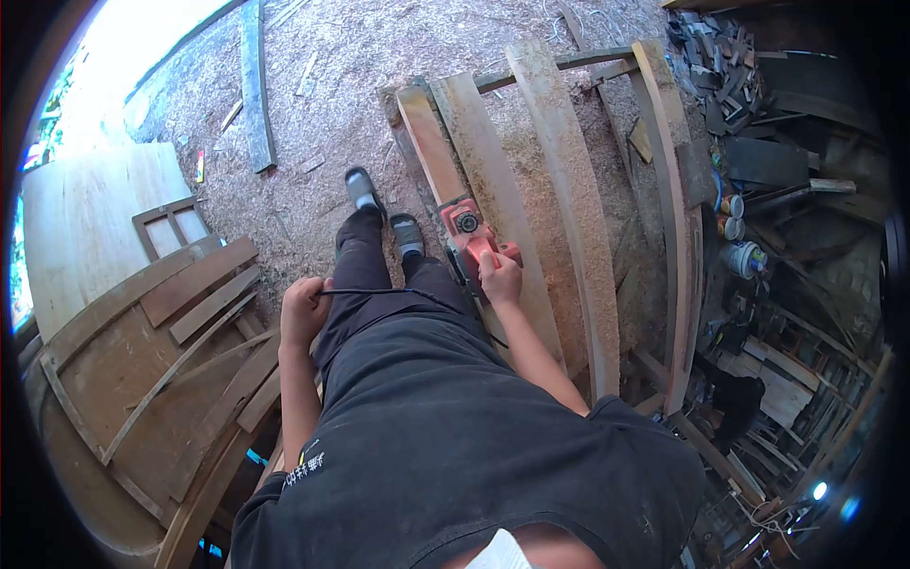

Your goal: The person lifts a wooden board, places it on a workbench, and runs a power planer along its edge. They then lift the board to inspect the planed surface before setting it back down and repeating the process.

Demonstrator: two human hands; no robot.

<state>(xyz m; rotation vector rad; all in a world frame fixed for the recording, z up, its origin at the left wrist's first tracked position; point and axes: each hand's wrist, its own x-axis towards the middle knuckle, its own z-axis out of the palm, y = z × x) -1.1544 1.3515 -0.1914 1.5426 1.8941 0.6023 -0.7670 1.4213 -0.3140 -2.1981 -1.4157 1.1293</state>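
My right hand (500, 278) is wrapped round the handle of a red electric hand planer (474, 230). The planer rests on a long wooden board (431, 142), whose surface beyond the tool looks smooth and reddish. At my left side, my left hand (305, 308) is closed on a black power cord (379, 291), which runs across my thighs toward the planer. Beside the planed board lie a second board (488, 152) and a wider one dusted with shavings (569, 190). The planer's underside is hidden against the wood.
A wooden beam (668, 190) stands at the right of the boards. Shavings cover the ground (379, 57). Planks (204, 284) and a pale sheet (100, 228) lean at left. Buckets (742, 258) and scrap wood (725, 71) sit at right.
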